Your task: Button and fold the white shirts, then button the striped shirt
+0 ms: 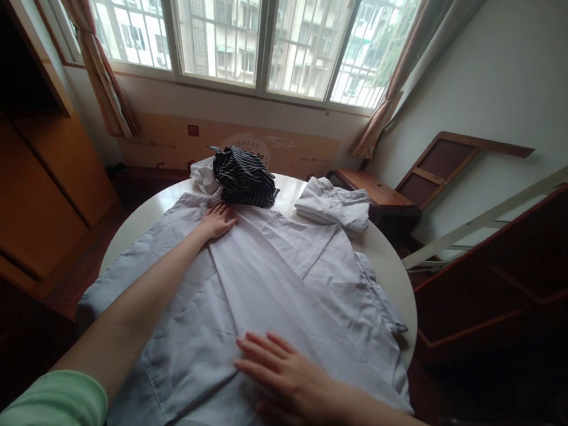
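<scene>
A pale white shirt [277,286] lies spread over the round white table [390,257], partly folded along a diagonal crease. My left hand [217,222] reaches far across and rests flat on the shirt's far edge, fingers stretched out, just below a crumpled black striped garment [244,177]. My right hand [281,373] lies flat on the near part of the shirt, fingers spread and pointing left. Neither hand grips anything.
A folded white shirt [333,206] sits at the table's far right, and another white cloth [203,173] lies beside the striped garment. Wooden cabinets [40,183] stand left, a small wooden desk [376,190] and wooden frame right. A window is behind.
</scene>
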`<state>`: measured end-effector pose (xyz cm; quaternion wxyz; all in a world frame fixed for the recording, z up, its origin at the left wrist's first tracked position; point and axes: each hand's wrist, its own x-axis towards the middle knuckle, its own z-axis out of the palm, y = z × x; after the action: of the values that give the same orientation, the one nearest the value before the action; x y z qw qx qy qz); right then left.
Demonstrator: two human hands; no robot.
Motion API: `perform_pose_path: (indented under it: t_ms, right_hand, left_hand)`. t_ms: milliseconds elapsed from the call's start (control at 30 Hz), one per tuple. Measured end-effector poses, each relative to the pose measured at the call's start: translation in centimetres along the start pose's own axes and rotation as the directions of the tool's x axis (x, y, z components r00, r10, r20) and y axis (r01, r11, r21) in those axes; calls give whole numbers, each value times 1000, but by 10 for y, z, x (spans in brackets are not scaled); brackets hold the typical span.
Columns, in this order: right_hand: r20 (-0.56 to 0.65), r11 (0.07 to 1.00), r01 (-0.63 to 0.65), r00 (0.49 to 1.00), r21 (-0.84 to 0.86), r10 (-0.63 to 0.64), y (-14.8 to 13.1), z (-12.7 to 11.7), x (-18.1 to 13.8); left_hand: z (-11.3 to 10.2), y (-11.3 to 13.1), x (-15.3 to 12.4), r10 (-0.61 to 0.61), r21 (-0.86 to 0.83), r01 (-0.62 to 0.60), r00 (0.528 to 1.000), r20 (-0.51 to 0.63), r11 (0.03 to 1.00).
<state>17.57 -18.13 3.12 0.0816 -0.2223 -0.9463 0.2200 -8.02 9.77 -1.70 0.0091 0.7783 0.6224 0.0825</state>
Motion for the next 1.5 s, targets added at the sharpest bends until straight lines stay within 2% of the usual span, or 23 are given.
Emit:
perform_pose_path:
  t_ms: [67,133,233,433,600,700,767,833,900,967,1033,1067,1133,1233,1400,1500]
  right_hand:
    - [-132,978,-196,974,-72,186,16,7,-12]
    - [-243,913,-382,908,-144,341,29,13,-31]
    - [-285,837,-500,854,-223,434,37,19,-64]
    - [-344,750,-583,805,-312,483,29,27,-107]
    - [-350,761,-557,822,-333,449,33,28,-114]
    - [-331,782,-530,840,-328,430,34,22,-114]
    - [-363,787,-521,840,-330,404,32,18,-112]
    - [-413,811,-479,849,-336,331,26,13,-107]
    - [-413,865,-374,883,-336,222,16,10,-98]
    - [-377,918,-241,919,-316,112,5,10,-87]
    - [-384,939,-162,922,-302,36,-4,15,-76]
    - [-401,940,-148,916,-306,14,-7,18,-72]
    - [-426,935,-160,905,-316,11,-10,23,-64]
    - [-407,929,-244,906,-280,116,-9,22,-57]
    - [-353,907,-376,888,-190,294,-9,4,-50]
    - [-348,896,-420,869,-145,351,-8,-1,-48]
  left_hand:
    - [0,0,0,5,-4,-5,1000,-5,1000]
    - [0,0,0,5,-7,-5,1000,0,1000]
    - [-1,1,-1,-1,-14,1,1000,1,1000]
    - [-3,3,-7,16,-49,-20,996,-87,999]
    - [-10,5,-13,65,-116,-95,969,-238,989]
    - [-19,18,-29,87,-216,-147,960,-268,965]
    - [-27,36,-55,146,-284,-215,959,-244,934]
    - [-39,58,-97,300,-350,-361,929,-216,864]
    - [-52,83,-149,504,-417,-503,856,-119,757]
    - [-63,106,-200,677,-425,-607,736,18,671]
    - [-70,124,-240,763,-360,-694,640,90,624]
    - [-71,131,-254,764,-317,-706,636,110,633]
    - [-68,142,-272,732,-244,-693,664,151,679]
    - [-55,154,-282,654,-136,-640,732,191,756]
    - [-37,167,-287,573,-95,-565,810,126,820]
    - [-35,162,-289,529,-72,-524,844,88,849]
